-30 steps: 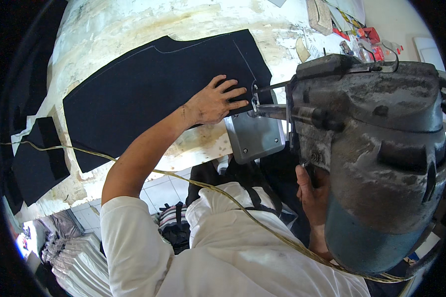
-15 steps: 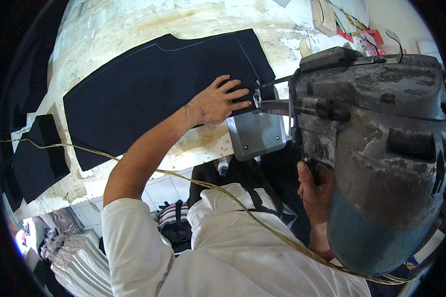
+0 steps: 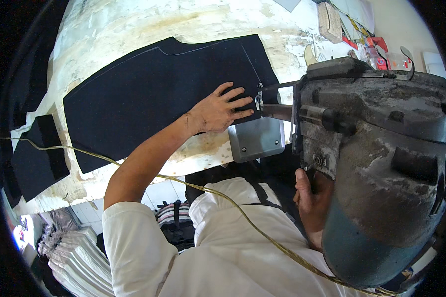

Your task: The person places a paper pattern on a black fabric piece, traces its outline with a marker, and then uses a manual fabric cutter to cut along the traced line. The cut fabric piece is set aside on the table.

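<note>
Cloth panel (image 3: 153, 94), dark, chalk-lined, on stained white counter (image 3: 134, 24): likely soft, limp, best pressed near its edge; left hand (image 3: 219, 112) spread atop, right hand (image 3: 312, 200), grip unclear, at grey-blue metal machine (image 3: 381, 158).

The left hand (image 3: 222, 110) rests on a dark cloth (image 3: 153, 94) with its fingers spread, just beside the narrow front end of a bulky, worn machine (image 3: 381, 148). The right hand (image 3: 313, 198), partly hidden, is at the machine's near side, thumb up. The cloth, marked with thin pale lines (image 3: 251, 64), lies on a stained white counter (image 3: 129, 24).
</note>
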Demonstrator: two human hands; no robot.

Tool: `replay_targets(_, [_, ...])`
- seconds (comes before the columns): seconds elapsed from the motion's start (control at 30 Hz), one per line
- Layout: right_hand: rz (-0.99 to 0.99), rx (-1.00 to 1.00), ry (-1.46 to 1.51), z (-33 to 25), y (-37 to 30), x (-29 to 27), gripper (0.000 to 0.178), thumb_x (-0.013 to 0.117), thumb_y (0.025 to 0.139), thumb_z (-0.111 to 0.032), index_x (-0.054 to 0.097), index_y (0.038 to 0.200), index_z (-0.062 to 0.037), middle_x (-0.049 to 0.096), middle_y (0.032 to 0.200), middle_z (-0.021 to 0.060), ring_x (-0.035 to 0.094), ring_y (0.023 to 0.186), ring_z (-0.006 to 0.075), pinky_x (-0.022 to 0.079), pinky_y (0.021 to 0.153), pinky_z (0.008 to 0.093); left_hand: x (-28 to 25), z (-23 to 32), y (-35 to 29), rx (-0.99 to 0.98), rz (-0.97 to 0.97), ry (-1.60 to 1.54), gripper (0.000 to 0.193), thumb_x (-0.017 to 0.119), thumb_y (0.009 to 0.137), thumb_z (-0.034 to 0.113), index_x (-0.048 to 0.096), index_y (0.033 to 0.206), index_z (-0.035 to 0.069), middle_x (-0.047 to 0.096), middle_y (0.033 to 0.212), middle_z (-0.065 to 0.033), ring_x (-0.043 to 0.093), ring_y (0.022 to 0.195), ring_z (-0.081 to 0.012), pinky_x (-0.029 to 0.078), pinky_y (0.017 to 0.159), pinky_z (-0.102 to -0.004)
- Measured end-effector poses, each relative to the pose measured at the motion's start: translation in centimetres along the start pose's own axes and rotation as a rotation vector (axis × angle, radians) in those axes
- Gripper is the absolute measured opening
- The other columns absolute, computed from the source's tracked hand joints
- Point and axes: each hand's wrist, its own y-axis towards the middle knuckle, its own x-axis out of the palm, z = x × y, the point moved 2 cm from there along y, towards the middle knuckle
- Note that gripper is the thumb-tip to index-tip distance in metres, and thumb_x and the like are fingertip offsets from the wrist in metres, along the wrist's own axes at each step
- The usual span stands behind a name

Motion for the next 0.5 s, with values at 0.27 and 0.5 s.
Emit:
replay_targets(0.27, [0.014,0.032,0.013,-0.6,0.5,0.7,0.045,0.074,0.108,-0.04,0.067,0.086,-0.0012,0.063,0.067,0.0067,0.058,0.052,0.0132,0.042,0.049,0.031,-0.7,-0.3,0.1,0.02,0.04,-0.041,0.067,0.081,0.086,0.026,0.067,0.152,0.03,0.053,0.164,-0.0048,0.041,0.157,-0.0327,0.029,0.133,-0.0604])
replay_targets(0.5, [0.078,0.018,0.099,-1.4,0.4,1.8,0.045,0.075,0.107,-0.041,0.068,0.083,-0.0036,0.064,0.065,0.0043,0.059,0.051,0.0113,0.044,0.049,0.0281,-1.0,-0.3,0.4,0.009,0.009,-0.046,0.056,0.074,0.094,0.025,0.07,0.15,0.029,0.056,0.162,-0.0051,0.043,0.157,-0.0315,0.024,0.135,-0.0592])
